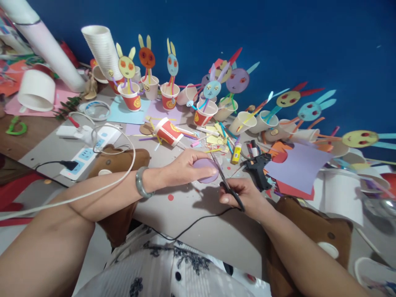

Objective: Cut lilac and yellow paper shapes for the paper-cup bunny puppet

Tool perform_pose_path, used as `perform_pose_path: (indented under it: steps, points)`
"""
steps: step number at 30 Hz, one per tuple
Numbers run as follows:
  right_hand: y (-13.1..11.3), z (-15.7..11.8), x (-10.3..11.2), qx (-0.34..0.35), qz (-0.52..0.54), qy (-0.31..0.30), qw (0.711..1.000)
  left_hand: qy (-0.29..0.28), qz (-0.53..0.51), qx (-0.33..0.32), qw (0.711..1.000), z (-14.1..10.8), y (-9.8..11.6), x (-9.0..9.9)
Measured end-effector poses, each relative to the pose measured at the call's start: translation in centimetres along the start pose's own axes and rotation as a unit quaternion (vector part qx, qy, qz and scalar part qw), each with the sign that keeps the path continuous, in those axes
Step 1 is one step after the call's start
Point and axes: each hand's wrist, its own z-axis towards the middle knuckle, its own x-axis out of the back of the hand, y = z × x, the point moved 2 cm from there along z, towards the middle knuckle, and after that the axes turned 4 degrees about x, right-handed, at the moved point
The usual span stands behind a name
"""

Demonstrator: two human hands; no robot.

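Observation:
My left hand (188,167) pinches a rounded purple paper piece (206,173), its thumb lying across the front. A pair of black-handled scissors (227,185) is in my right hand (243,196), fingers closed around the handles. The blades point up and away from me and meet the right edge of the paper; whether they are parted is hard to make out. Just beyond the hands, a red-and-white paper cup (168,132) lies on its side. A yellow glue stick (236,154) and a black glue gun (259,167) are on the table to the right.
Paper cups with rabbit-faced paper figures (212,90) line the blue wall. A white power strip (89,150) with cables sits at left, near a tall cup stack (100,49). Purple paper sheets (301,165) lie at right. A black cord (198,222) crosses the table before me.

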Motion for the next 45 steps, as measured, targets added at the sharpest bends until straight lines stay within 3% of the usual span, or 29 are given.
perform_pose_path:
  steps: [32,45]
  points:
    - [0.3,-0.07,0.4,-0.001,-0.04,-0.003,0.999,0.0,0.047,-0.009,0.999,-0.09,0.1,0.22]
    - [0.5,0.05,0.6,0.011,-0.054,0.022,0.998,0.007,-0.003,0.016,1.0,-0.11,-0.06,0.19]
